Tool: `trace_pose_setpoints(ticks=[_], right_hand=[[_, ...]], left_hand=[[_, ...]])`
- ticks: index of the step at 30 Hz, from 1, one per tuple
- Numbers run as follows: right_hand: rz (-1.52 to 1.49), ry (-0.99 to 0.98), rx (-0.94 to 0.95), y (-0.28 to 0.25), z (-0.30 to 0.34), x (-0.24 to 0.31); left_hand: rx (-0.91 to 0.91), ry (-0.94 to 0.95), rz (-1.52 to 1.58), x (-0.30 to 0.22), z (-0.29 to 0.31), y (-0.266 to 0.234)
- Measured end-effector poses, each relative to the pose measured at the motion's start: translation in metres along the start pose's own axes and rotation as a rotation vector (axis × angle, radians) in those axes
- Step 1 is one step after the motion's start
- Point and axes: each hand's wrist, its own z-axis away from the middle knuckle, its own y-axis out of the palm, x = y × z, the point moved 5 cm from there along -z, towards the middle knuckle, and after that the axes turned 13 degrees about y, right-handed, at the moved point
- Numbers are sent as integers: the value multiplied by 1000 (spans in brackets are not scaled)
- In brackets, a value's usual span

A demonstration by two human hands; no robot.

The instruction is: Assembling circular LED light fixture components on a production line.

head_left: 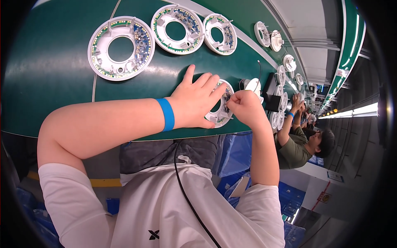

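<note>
A white ring-shaped housing [224,119] with a round central hole and circuit boards inside lies on the green table before me. My left hand [194,99], a blue band around its wrist, rests across the housing's left side with its fingers spread. At the housing's right edge, my right hand [247,108] has its fingers curled and pressed together; anything between them is hidden. Just beyond the right hand stands a white disc-shaped part [253,85] with a thin cable rising near it.
Three similar housings, [94,53] [178,48] [228,46], lie along the far side of the green table [53,82]. A black box [271,102] stands to the right. Farther along are more white housings and a person [295,149] in an olive shirt. A black cable [184,194] hangs down my front.
</note>
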Motion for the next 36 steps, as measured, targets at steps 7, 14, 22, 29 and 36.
trace_pose_setpoints(ticks=[7,14,22,29,36], right_hand=[[58,-75,-70,5,-1,5],[68,-95,-91,7,-3,3],[-119,-266,-115,-35,14,25],[-223,3,-612,-100,-92,-35],[-867,242,133,-56,-127,-70]], left_hand=[[0,0,7,0,-1,-1],[3,6,29,-1,-3,-1],[50,-24,41,2,-1,0],[-12,14,-15,-1,3,-3],[57,-5,18,-2,0,0]])
